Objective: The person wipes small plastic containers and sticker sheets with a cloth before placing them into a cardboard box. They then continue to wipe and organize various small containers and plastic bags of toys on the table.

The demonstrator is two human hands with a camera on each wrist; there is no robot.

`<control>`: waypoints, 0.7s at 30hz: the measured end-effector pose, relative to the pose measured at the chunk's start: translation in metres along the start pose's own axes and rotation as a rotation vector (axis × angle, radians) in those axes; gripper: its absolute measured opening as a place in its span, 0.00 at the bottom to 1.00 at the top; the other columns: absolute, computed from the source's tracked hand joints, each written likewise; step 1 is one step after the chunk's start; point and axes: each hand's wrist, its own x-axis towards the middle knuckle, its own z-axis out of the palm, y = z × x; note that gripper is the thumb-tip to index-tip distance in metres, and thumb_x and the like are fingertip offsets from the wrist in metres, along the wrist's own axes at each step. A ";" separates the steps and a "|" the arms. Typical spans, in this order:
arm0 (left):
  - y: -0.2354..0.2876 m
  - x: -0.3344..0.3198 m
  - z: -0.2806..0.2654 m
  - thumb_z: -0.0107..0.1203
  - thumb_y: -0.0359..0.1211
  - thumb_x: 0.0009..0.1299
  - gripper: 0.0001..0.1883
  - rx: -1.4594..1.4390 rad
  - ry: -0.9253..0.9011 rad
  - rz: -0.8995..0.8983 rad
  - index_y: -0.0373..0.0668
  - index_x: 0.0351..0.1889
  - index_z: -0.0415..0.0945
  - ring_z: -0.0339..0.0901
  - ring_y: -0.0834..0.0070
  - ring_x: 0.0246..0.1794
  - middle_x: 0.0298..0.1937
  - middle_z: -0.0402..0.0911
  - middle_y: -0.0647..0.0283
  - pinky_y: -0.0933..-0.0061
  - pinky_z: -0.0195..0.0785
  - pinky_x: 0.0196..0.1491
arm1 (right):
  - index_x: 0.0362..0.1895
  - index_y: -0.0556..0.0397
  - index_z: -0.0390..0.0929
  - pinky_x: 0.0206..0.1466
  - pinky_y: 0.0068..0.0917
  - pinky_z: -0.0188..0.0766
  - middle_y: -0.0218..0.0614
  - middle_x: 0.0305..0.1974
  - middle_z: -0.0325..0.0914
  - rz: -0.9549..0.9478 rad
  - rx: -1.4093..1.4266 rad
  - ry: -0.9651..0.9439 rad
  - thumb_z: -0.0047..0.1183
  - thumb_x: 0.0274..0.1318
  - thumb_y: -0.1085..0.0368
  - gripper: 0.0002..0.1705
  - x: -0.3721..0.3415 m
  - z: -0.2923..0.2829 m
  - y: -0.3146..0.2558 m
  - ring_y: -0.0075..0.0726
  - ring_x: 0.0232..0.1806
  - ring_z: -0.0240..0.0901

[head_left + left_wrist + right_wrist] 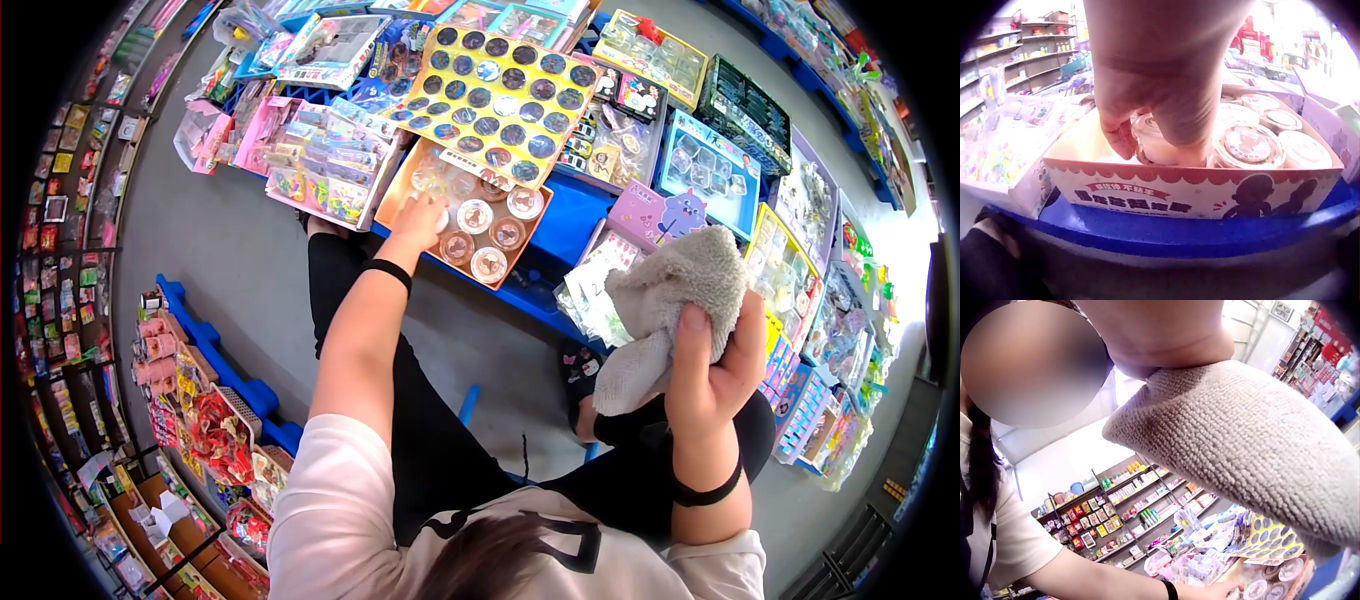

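Your left hand (420,217) is at the upper middle of the head view, thumb and fingers curled round a round tub (1155,142) inside an open box (1129,199). Other clear-sided tubs (1249,147) sit in that box, mostly to the right of your hand. Your right hand (715,375), right of centre, pinches a grey cloth (675,300) between thumb and fingers, raised above the goods. A yellow sheet of round pictures (500,108) rises at the box's far edge. Underneath is a blue stand (575,222), crowded across the top and right of the frame with display boxes; a purple box (655,213) lies near the cloth. Beyond it you have grey floor (215,225), stocked shelves (75,230) down the left edge, and a second blue stand (225,370) with packets at lower left.
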 end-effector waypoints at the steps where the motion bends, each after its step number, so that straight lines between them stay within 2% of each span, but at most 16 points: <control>1: -0.009 0.000 -0.001 0.60 0.25 0.44 0.30 -0.081 0.069 -0.029 0.51 0.49 0.67 0.67 0.60 0.46 0.48 0.66 0.58 0.64 0.65 0.47 | 0.40 0.64 0.68 0.33 0.20 0.64 0.38 0.32 0.72 -0.008 -0.015 -0.020 0.47 0.47 0.75 0.12 0.000 0.000 0.000 0.25 0.30 0.68; 3: -0.023 -0.005 -0.009 0.64 0.29 0.40 0.30 -0.162 0.205 -0.067 0.47 0.45 0.69 0.70 0.59 0.42 0.44 0.68 0.55 0.66 0.65 0.46 | 0.40 0.64 0.68 0.33 0.20 0.64 0.38 0.32 0.72 -0.015 -0.025 -0.020 0.47 0.47 0.75 0.12 0.000 0.000 0.001 0.25 0.30 0.68; 6: -0.020 -0.015 -0.041 0.63 0.30 0.41 0.30 -0.313 0.183 -0.101 0.50 0.47 0.68 0.68 0.56 0.45 0.46 0.68 0.57 0.64 0.64 0.48 | 0.40 0.64 0.68 0.33 0.19 0.64 0.38 0.32 0.72 -0.009 -0.009 -0.018 0.46 0.47 0.75 0.12 0.000 -0.002 -0.001 0.25 0.30 0.68; 9: 0.003 -0.027 -0.055 0.63 0.32 0.41 0.30 -0.340 0.145 0.088 0.48 0.46 0.68 0.70 0.58 0.42 0.42 0.70 0.56 0.64 0.65 0.46 | 0.40 0.64 0.67 0.34 0.19 0.64 0.38 0.32 0.72 -0.002 0.023 -0.003 0.46 0.47 0.75 0.13 0.000 -0.003 0.000 0.25 0.31 0.68; 11: 0.024 -0.034 -0.055 0.63 0.33 0.42 0.30 -0.249 0.072 0.180 0.50 0.47 0.67 0.69 0.59 0.44 0.44 0.69 0.58 0.64 0.66 0.45 | 0.40 0.64 0.67 0.35 0.19 0.64 0.38 0.32 0.72 -0.005 0.027 0.008 0.47 0.47 0.75 0.13 0.000 -0.003 0.000 0.25 0.31 0.68; 13: 0.043 -0.041 -0.052 0.63 0.33 0.44 0.30 -0.138 -0.032 0.135 0.51 0.48 0.66 0.68 0.61 0.44 0.45 0.67 0.61 0.66 0.66 0.45 | 0.41 0.64 0.68 0.35 0.19 0.64 0.37 0.31 0.72 0.000 0.013 0.015 0.47 0.47 0.74 0.14 0.001 -0.003 -0.002 0.24 0.32 0.67; 14: 0.048 -0.041 -0.046 0.63 0.33 0.44 0.34 -0.064 -0.067 0.114 0.55 0.52 0.64 0.66 0.61 0.46 0.47 0.66 0.62 0.64 0.66 0.46 | 0.41 0.64 0.68 0.35 0.19 0.64 0.37 0.31 0.72 0.000 0.011 0.015 0.47 0.47 0.74 0.14 0.001 -0.004 -0.002 0.24 0.32 0.67; 16: 0.054 -0.043 -0.048 0.63 0.32 0.44 0.37 -0.079 -0.071 0.083 0.56 0.55 0.62 0.66 0.60 0.47 0.48 0.65 0.62 0.63 0.65 0.47 | 0.42 0.63 0.68 0.35 0.19 0.63 0.35 0.32 0.72 0.051 0.008 0.057 0.47 0.48 0.73 0.14 0.001 -0.009 -0.002 0.22 0.32 0.66; 18: 0.059 -0.046 -0.054 0.65 0.33 0.44 0.45 -0.107 -0.119 0.039 0.59 0.61 0.54 0.64 0.58 0.51 0.52 0.64 0.60 0.61 0.64 0.50 | 0.41 0.63 0.68 0.36 0.18 0.63 0.32 0.32 0.71 0.108 0.035 0.236 0.46 0.51 0.71 0.13 0.006 -0.014 -0.005 0.20 0.32 0.65; 21: 0.055 -0.059 -0.052 0.66 0.34 0.44 0.46 -0.160 -0.052 0.082 0.59 0.62 0.52 0.62 0.56 0.54 0.57 0.60 0.56 0.60 0.62 0.53 | 0.41 0.61 0.69 0.40 0.19 0.64 0.34 0.35 0.71 0.185 0.158 0.506 0.45 0.54 0.67 0.13 0.020 -0.029 0.000 0.23 0.37 0.68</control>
